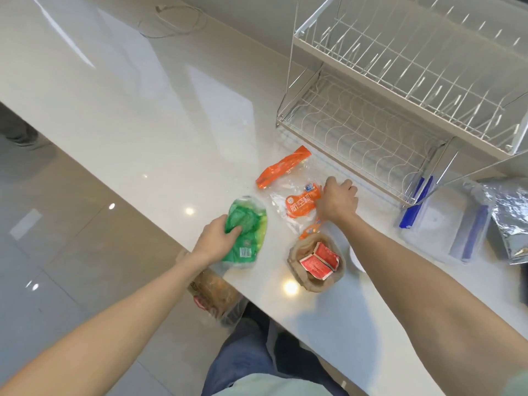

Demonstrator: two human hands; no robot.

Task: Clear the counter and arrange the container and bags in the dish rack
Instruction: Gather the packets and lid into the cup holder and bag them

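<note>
My left hand [218,240] grips a green plastic bag [248,232] lying near the counter's front edge. My right hand [337,201] is closed on the right side of a clear bag with orange print [297,195], which lies flat in front of the wire dish rack [371,132]. A brown bag [315,262] holding red packets stands open just below my right wrist. A clear container with blue clips [445,224] sits right of the rack's lower tier. Both rack tiers hold nothing.
A crinkled silver foil bag [511,218] lies at the far right. A bag of brown goods [214,295] hangs over the counter's front edge under my left forearm. A white cable [171,21] coils at the back. A white round object [355,258] peeks from beneath my right arm.
</note>
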